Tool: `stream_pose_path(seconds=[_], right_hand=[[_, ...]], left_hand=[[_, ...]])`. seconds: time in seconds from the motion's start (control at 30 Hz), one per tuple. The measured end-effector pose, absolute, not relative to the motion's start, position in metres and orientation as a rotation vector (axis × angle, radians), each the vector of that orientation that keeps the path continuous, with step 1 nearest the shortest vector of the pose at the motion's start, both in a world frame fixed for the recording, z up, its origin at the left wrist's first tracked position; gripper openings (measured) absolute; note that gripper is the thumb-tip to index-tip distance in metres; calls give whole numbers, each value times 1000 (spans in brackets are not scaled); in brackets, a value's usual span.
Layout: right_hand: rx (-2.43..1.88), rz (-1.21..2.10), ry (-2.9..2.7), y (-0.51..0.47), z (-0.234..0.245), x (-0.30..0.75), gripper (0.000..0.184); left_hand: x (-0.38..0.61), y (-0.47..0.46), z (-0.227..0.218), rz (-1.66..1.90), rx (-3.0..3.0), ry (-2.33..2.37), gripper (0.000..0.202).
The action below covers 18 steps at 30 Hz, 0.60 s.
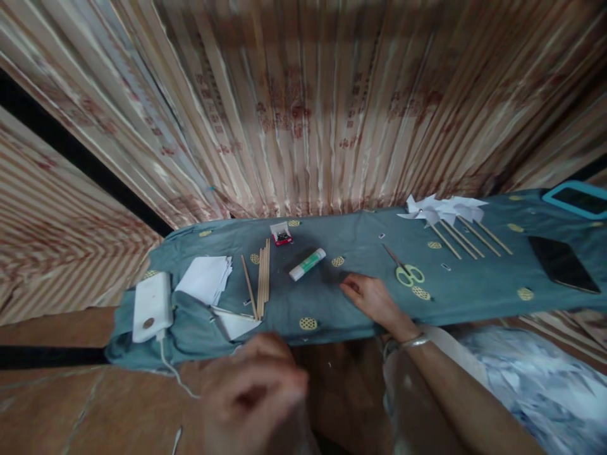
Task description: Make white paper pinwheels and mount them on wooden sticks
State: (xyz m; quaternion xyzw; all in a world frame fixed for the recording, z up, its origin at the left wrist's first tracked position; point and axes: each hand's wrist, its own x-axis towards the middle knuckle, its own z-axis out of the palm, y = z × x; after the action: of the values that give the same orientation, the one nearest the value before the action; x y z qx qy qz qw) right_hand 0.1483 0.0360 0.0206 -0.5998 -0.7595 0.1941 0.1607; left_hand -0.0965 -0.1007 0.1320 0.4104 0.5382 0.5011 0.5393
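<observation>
My left hand [258, 392] is raised close to the camera, in front of the table's near edge. It is blurred, with thumb and forefinger pressed together; anything between them is too small to make out. My right hand [372, 300] rests at the near edge of the cloth with its fingers curled in, and I cannot see whether they hold anything. To its right lies a pair of scissors [405, 273] with yellow-green handles. A green and white glue stick [307, 265] lies to its left. Further left are several thin wooden sticks [264, 275] and a small open red box [281, 235] with dark contents.
A teal cloth [351, 234] covers the narrow table. White paper sheets [203, 280], a folded paper piece [236, 325] and a white power bank [152, 306] with a cable lie left. Several paper pinwheels [443, 208], a dark phone [563, 264] and a blue-framed tablet [581, 199] lie right.
</observation>
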Motion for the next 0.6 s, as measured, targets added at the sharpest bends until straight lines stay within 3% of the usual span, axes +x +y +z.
stream_pose_path(seconds=[0.07, 0.2, 0.27, 0.47, 0.6], right_hand=[[-1706, 540, -2192, 35, 29, 148, 25], [-1704, 500, -2244, 35, 42, 150, 26], [-1704, 489, -2261, 35, 47, 150, 26], [-1695, 489, -2297, 33, 54, 147, 23], [-1685, 510, -2346, 31, 57, 141, 22]], left_hand=[[-115, -60, 107, 1373, 1125, 1517, 34], [-167, 5, 44, 1347, 1324, 1827, 14], [-188, 19, 23, 1295, 1409, 1917, 18], [-230, 25, 20, 1251, 1622, 2067, 29], [-258, 35, 16, 962, 1922, 2352, 46]])
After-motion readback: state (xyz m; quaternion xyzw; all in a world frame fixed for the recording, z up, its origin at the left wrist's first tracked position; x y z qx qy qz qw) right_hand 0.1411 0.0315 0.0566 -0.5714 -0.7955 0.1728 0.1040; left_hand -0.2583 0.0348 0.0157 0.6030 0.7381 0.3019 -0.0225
